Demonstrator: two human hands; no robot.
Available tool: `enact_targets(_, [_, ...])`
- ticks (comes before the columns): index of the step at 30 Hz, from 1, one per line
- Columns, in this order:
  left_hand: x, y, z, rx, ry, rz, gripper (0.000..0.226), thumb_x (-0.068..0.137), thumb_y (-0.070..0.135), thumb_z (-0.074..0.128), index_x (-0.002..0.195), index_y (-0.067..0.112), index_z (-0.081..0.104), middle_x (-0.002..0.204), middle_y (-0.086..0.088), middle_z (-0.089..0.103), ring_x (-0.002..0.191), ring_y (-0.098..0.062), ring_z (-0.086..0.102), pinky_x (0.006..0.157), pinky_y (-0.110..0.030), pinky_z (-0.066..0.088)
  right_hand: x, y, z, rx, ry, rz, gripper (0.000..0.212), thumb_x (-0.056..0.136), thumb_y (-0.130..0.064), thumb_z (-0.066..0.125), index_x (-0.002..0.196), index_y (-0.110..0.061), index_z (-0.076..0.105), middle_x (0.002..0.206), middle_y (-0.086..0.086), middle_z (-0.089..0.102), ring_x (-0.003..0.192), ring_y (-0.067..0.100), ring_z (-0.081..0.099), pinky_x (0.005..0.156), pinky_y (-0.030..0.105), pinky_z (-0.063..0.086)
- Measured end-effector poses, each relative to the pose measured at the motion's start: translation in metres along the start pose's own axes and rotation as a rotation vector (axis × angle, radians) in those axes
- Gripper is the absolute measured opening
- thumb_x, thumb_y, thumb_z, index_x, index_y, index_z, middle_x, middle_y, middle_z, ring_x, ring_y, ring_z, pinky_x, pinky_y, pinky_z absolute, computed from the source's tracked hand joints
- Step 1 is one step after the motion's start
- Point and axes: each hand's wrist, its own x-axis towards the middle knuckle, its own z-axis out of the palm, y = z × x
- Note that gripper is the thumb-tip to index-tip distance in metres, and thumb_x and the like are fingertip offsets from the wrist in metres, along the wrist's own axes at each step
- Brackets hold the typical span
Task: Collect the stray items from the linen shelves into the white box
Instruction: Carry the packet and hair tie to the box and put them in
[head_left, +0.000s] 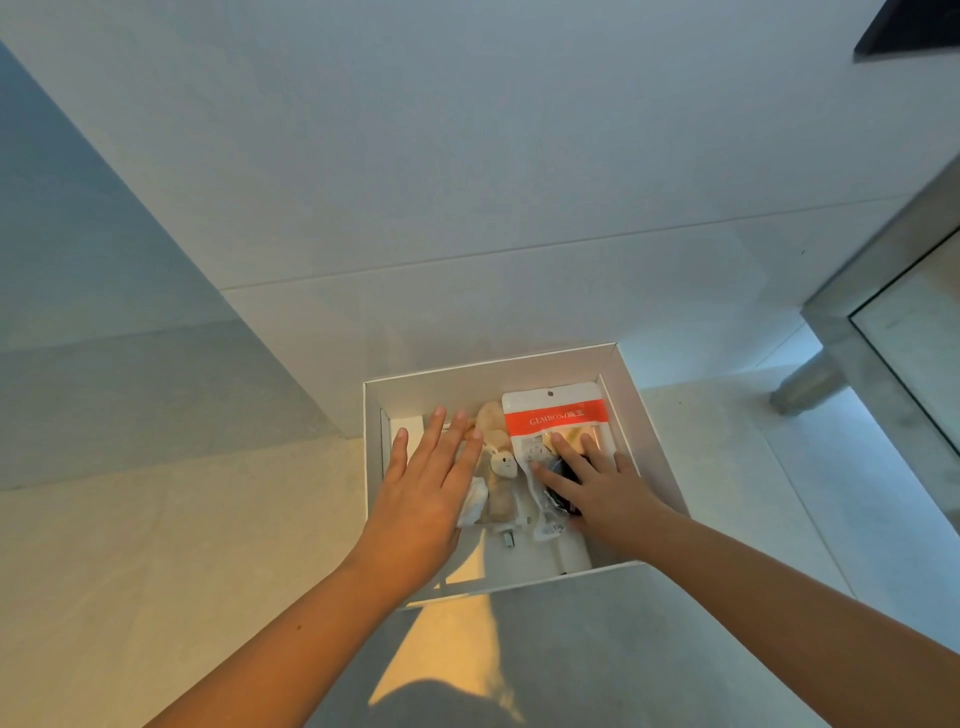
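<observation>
White cardboard box (467, 387) against wall, floor open around. Inside: left hand (426, 483) flat, released, beside beige plush toy (501, 462); right hand (602, 483) splayed, released, on orange-banded plastic packet (556, 418).

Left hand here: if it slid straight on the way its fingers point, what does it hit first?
Probably the far wall of the white box. The left hand lies flat, fingers aimed at it, and the plush toy sits just right of that line.
</observation>
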Motion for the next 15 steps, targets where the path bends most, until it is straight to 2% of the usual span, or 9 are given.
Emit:
enact_targets(4, [0.002,0.004,-0.001,-0.008,0.009,0.023,0.093,0.031,-0.004,0.087,0.120,-0.003,0.058,0.127,-0.024,0.055,0.119,-0.043,0.048,0.091,-0.056,0.033,-0.004,0.001,-0.004,0.016,0.036,0.012,0.069,0.097,-0.043,0.037,0.145,-0.034,-0.012,0.154,0.008,-0.019,0.141,0.037,-0.013,0.112,0.054,0.003])
enact_targets(7, [0.005,0.007,-0.002,-0.026,-0.026,0.022,0.097,0.039,-0.006,0.085,0.129,-0.001,0.050,0.135,-0.024,0.047,0.127,-0.038,0.030,0.096,-0.055,0.022,-0.013,-0.004,-0.020,0.082,0.196,0.016,0.077,0.094,-0.048,0.042,0.144,-0.033,-0.013,0.154,0.010,-0.020,0.138,0.035,-0.021,0.112,0.053,-0.004])
enact_targets(8, [0.005,0.007,-0.002,-0.043,-0.046,0.021,0.097,0.049,-0.005,0.082,0.136,0.001,0.040,0.142,-0.022,0.036,0.131,-0.037,0.017,0.101,-0.054,0.012,-0.017,-0.008,-0.027,0.096,0.315,-0.008,0.082,0.091,-0.048,0.048,0.145,-0.032,-0.011,0.155,0.012,-0.015,0.138,0.036,-0.019,0.112,0.054,-0.001])
enact_targets(9, [0.005,0.006,0.000,-0.056,-0.048,0.025,0.097,0.062,-0.003,0.077,0.142,0.004,0.023,0.150,-0.019,0.018,0.135,-0.035,-0.001,0.105,-0.050,-0.002,-0.022,-0.014,-0.036,0.111,0.451,-0.038,0.086,0.086,-0.045,0.059,0.147,-0.027,0.001,0.155,0.016,-0.002,0.139,0.038,-0.007,0.110,0.057,0.007])
enact_targets(11, [0.005,0.004,0.008,-0.090,-0.045,0.034,0.092,0.082,0.005,0.061,0.140,0.012,-0.011,0.148,-0.006,-0.017,0.127,-0.028,-0.033,0.100,-0.036,-0.028,-0.032,-0.025,-0.050,0.149,0.713,-0.103,0.081,0.070,-0.035,0.078,0.139,-0.015,0.040,0.145,0.022,0.034,0.132,0.043,0.028,0.099,0.064,0.027])
enact_targets(12, [0.005,0.002,0.011,-0.099,-0.037,0.029,0.090,0.086,0.007,0.056,0.137,0.014,-0.019,0.146,-0.004,-0.024,0.123,-0.025,-0.040,0.096,-0.032,-0.033,-0.035,-0.030,-0.053,0.153,0.830,-0.145,0.074,0.066,-0.031,0.081,0.131,-0.013,0.051,0.139,0.023,0.042,0.127,0.044,0.036,0.094,0.065,0.031])
enact_targets(15, [0.007,0.004,0.011,-0.084,-0.055,0.022,0.088,0.094,0.017,0.048,0.127,0.019,-0.033,0.138,-0.001,-0.036,0.118,-0.020,-0.048,0.092,-0.029,-0.039,-0.040,-0.044,-0.056,0.148,0.989,-0.275,0.059,0.074,-0.025,0.074,0.128,-0.018,0.052,0.137,0.023,0.041,0.128,0.042,0.034,0.095,0.066,0.030])
